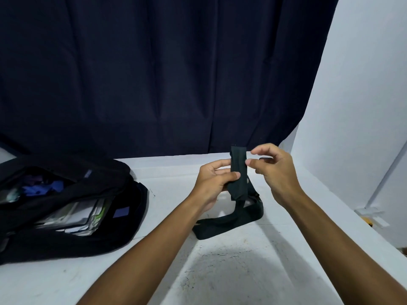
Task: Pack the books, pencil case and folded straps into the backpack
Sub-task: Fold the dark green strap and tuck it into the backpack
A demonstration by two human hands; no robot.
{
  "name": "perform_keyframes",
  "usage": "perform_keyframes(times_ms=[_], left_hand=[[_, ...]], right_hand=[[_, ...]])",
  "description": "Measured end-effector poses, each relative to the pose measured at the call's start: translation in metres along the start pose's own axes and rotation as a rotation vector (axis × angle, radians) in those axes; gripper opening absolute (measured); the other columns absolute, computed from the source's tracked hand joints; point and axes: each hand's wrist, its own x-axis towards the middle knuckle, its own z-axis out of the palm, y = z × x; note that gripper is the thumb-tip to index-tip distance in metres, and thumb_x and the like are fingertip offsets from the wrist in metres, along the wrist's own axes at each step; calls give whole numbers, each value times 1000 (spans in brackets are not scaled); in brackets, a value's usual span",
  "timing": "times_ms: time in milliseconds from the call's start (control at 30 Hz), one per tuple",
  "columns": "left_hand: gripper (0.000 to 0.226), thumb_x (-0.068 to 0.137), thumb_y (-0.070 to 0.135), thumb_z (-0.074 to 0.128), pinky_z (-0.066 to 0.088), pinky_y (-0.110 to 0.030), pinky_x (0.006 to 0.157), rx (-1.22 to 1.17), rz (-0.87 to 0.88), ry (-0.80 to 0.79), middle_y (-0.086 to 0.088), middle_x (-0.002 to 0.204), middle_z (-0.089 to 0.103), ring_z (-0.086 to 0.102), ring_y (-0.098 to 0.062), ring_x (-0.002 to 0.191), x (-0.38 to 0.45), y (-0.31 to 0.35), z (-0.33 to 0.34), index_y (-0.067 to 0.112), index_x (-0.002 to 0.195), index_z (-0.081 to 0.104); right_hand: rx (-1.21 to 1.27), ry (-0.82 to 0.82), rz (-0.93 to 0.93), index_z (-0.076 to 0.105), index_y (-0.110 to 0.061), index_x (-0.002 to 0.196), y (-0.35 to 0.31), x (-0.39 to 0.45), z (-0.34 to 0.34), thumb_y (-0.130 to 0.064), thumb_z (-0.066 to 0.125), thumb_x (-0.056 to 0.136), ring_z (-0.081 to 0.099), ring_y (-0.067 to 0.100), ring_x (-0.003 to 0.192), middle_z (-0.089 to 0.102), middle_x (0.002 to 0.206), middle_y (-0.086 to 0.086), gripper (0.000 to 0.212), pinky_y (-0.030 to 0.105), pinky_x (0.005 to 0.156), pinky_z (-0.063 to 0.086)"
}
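**Q:** Black fabric at the table's left edge, what is it?

**A:** A black fabric backpack (72,208) lying on its side on the white table (220,271), its mouth unzipped. Flat books and papers with white and green edges (77,219) are stacked in the nearer compartment. Blue and purple items show in the farther one, too dark to name.

**Q:** And toward the middle?

**A:** The left hand (212,181) holds up a folded length of dark green webbing strap (239,172), thumb pressed across its front, fingers curled behind. The folded part stands nearly upright between the two hands. Its loose tail (229,223) drops to the table and lies in a loop near the middle, well apart from the backpack.

**Q:** The right hand?

**A:** The right hand (272,172) is just beside the strap's upper end, fingers loosely curled, thumb and forefinger tips close to the strap's edge. Whether they pinch it, I cannot tell.

**Q:** Behind, and further right?

**A:** A dark navy curtain (154,73) hangs along the table's far edge; a white wall (363,95) stands at the right.
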Motion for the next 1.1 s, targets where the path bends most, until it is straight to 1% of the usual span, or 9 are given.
perform_keyframes(times_ms=[100, 200, 400, 600, 733, 800, 867, 1000, 1100], left_hand=[[32, 85, -8, 64, 59, -34, 72, 9, -1, -28, -20, 94, 73, 71, -34, 82, 0, 1, 0, 4, 114, 66], [31, 85, -8, 64, 57, -31, 67, 49, 9, -44, -16, 89, 74, 70, -28, 75, 0, 3, 3, 5, 113, 67], [27, 85, -7, 66, 57, -43, 76, 84, 35, -28, -24, 94, 72, 70, -38, 84, 1, 5, 5, 2, 110, 65], [19, 85, -1, 70, 57, -34, 67, 126, 119, -11, -20, 85, 73, 69, -27, 70, 7, 12, 10, 4, 100, 60], [17, 96, 18, 58, 53, -27, 57, 145, 97, -79, -15, 75, 72, 68, -24, 59, 3, 13, 8, 2, 95, 62], [39, 103, 28, 42, 54, -31, 62, 176, 59, -177, -18, 79, 72, 67, -31, 61, -2, 4, 3, -3, 98, 64], [43, 103, 30, 38, 54, -36, 70, 180, 56, -251, -19, 79, 72, 67, -32, 63, -8, -9, -4, -1, 94, 66], [28, 99, 20, 52, 54, -28, 70, 263, 7, -342, -9, 75, 72, 68, -19, 67, -24, -48, -17, 0, 88, 68], [35, 89, 34, 66, 54, -35, 86, 503, -57, -421, -5, 95, 73, 69, -16, 89, -28, -78, -34, 1, 99, 73]], right_hand=[[274, -207, 299, 69, -12, 89, -3, -4, -4, 2, 61, 87, 65, 9, 69, 68, 71, -6, 17, 30, 75, 53], [301, -280, 393, 72, -12, 100, -3, -4, -2, 1, 58, 90, 69, 15, 75, 73, 83, 3, 22, 29, 75, 53], [194, -139, 200, 71, -11, 107, -6, 3, 2, 8, 62, 86, 72, 10, 77, 75, 90, 3, 30, 22, 66, 56], [139, -84, 61, 72, -15, 97, -13, 8, 4, 10, 68, 79, 71, 20, 80, 74, 92, 12, 31, 27, 73, 58], [163, 13, -12, 71, -12, 96, -22, 21, 2, 13, 65, 80, 73, 25, 83, 73, 88, 13, 31, 33, 75, 59], [198, 54, -21, 70, -10, 98, -29, 29, -1, 14, 64, 81, 73, 27, 82, 73, 88, 14, 30, 34, 71, 59], [216, 100, -20, 69, -6, 103, -35, 38, -6, 13, 62, 82, 73, 26, 79, 72, 88, 14, 29, 31, 63, 58], [261, 209, -38, 67, 0, 109, -48, 59, -19, 14, 61, 83, 72, 18, 74, 71, 85, 8, 30, 32, 66, 60], [295, 245, -50, 66, 1, 111, -58, 72, -27, 14, 61, 84, 72, 20, 76, 70, 87, 10, 31, 30, 65, 59]])
